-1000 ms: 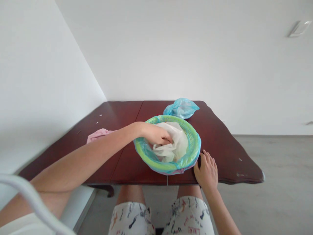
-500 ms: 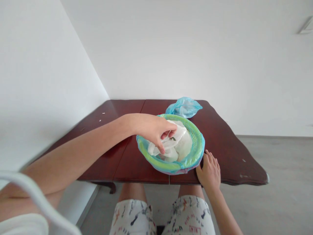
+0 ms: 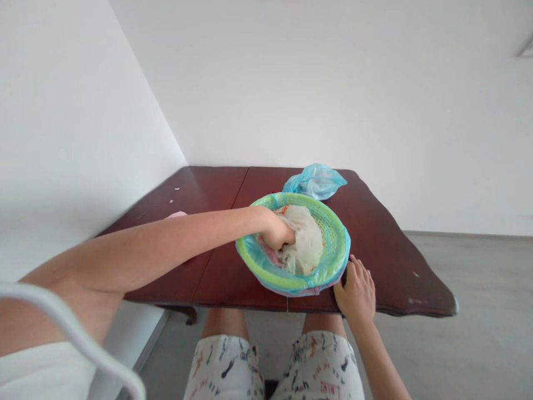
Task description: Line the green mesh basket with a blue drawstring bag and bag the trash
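A green plastic basket [image 3: 333,206] lined with a thin blue bag stands near the front of the table. My left hand [image 3: 277,230] reaches down inside it, its fingers curled into a crumpled white plastic bag [image 3: 307,240]. The fingertips are hidden in the folds. Something pinkish shows beneath that hand, too covered to name. To the right of the basket, my right hand [image 3: 358,289] lies open on the table's front edge, holding nothing, its thumb close to the basket.
A crumpled blue plastic bag [image 3: 316,182] lies behind the basket on the dark red wooden table [image 3: 375,244]. Part of a pink thing [image 3: 178,214] shows past my left forearm. White scraps dot the table's left side. A white wall rises behind, and a white cable [image 3: 79,328] hangs at lower left.
My left hand has gone deeper into the basket, and the white bag is bunched toward the right side, showing orange print. The pink thing at left has come into view. My right hand stays put.
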A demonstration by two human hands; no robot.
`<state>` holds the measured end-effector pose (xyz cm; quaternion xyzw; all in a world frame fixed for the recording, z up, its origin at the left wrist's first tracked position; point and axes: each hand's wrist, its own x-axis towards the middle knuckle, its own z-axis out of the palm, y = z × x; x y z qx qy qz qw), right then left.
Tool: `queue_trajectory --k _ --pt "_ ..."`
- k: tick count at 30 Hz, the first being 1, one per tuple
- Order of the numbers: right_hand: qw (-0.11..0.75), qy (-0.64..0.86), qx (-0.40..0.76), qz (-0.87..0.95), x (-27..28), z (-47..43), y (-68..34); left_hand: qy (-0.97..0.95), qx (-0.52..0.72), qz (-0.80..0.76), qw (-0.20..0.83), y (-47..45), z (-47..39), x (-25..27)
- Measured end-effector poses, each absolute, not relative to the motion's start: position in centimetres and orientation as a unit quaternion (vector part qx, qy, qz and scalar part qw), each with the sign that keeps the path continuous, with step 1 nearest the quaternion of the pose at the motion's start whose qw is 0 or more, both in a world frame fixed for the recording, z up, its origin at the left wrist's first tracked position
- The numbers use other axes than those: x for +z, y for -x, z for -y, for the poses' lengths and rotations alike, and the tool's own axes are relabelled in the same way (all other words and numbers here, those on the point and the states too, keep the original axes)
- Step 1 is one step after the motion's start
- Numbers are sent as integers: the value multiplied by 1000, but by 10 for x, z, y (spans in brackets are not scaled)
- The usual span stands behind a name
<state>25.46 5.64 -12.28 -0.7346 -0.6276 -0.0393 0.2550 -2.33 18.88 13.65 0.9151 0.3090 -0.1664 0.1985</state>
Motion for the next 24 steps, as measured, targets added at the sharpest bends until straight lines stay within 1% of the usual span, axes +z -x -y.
queue_trajectory --k 3,5,6,8,10,12,16,18,21,24 --pt "261 731 -45 628 -124 -56 -255 -895 -254 -285 229 29 -186 167" --pt "264 730 -47 628 -123 -56 -254 -895 -254 -291 223 35 -179 197" --pt "263 730 -48 628 -122 -55 -253 -903 -229 -299 207 37 -175 211" --pt "260 732 -46 628 -121 -55 -252 -933 -132 -296 158 40 -162 231" --pt "256 734 -45 628 -120 -55 -252 -959 -55 -249 124 40 -150 238" --pt "255 734 -45 627 -121 -56 -253 -966 -61 -223 115 35 -140 229" --pt "257 732 -45 629 -123 -57 -256 -918 -146 -349 119 26 -140 191" --pt "258 732 -45 629 -124 -57 -256 -896 -170 -377 159 25 -149 172" --pt "258 733 -43 627 -123 -57 -256 -883 -215 -345 234 27 -164 146" --pt "264 732 -43 627 -124 -57 -255 -882 -221 -316 271 27 -175 123"
